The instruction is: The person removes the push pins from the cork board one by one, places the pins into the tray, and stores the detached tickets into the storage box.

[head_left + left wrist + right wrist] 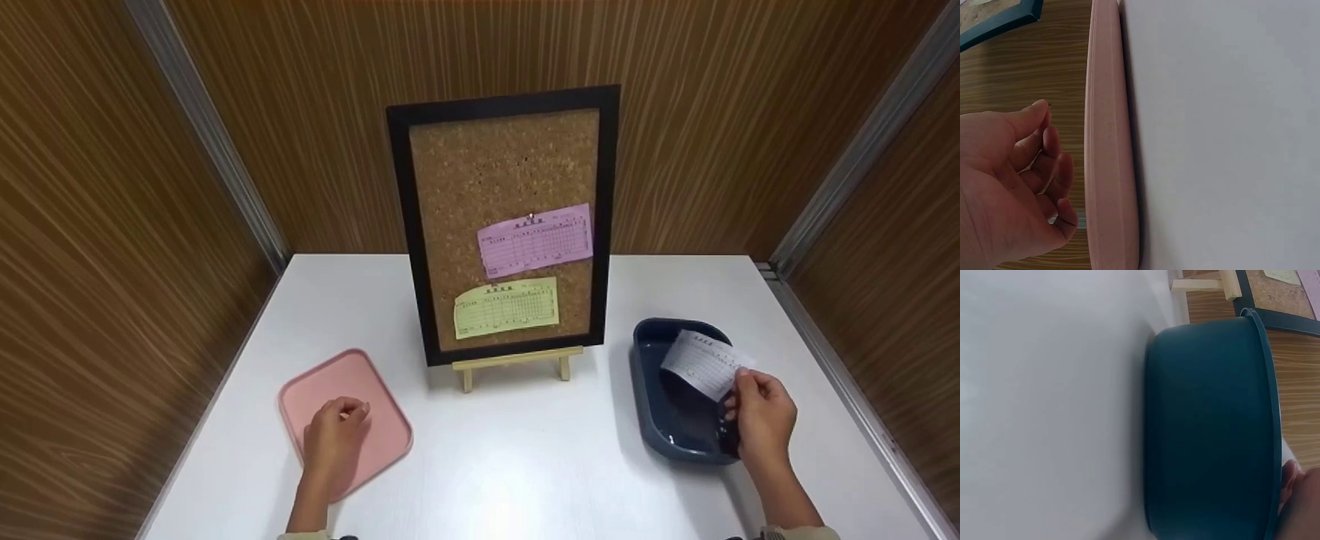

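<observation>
We have a white rectangular table [525,450] set between wood-grain walls, and three things stand directly on it. Near the left front lies a flat pink plastic tray [375,420] with rounded corners, at the right front sits a deep dark blue plastic tub [649,405], and between them, further back, stands a small pale wooden easel [517,364]. The pink tray and the blue tub lie well apart, each off to one side of the easel's feet.
</observation>
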A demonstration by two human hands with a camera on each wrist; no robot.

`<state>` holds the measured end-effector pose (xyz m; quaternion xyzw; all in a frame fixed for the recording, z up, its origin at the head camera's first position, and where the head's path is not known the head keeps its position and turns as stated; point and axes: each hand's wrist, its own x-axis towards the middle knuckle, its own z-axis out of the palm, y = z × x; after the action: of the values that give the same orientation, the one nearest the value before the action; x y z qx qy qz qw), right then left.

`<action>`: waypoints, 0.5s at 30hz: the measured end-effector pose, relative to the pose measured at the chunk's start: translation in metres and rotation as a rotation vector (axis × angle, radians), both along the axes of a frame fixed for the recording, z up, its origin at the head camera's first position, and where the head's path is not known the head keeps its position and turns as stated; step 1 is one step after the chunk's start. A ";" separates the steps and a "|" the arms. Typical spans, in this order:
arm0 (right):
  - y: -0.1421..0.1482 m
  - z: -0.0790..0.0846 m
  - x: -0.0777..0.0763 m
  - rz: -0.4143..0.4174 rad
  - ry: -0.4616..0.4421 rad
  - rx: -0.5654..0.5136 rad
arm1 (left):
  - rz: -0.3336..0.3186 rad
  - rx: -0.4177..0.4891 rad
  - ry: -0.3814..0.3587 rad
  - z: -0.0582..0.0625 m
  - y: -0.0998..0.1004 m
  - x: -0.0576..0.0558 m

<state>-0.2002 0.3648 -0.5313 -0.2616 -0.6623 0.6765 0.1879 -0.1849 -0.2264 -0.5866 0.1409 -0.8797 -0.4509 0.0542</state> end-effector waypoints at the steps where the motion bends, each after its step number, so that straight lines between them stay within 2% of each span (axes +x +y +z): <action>1: 0.000 -0.001 0.001 -0.006 -0.010 0.020 | -0.001 0.002 -0.007 0.000 0.000 0.000; 7: 0.002 -0.005 0.004 -0.021 -0.043 0.116 | -0.029 -0.035 -0.004 -0.001 -0.001 -0.001; 15: 0.007 -0.007 0.011 0.049 -0.119 0.137 | -0.034 -0.062 -0.033 -0.002 -0.003 0.001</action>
<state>-0.1889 0.3716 -0.5380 -0.2715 -0.7232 0.6172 0.1494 -0.1837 -0.2295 -0.5888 0.1315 -0.8963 -0.4220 0.0362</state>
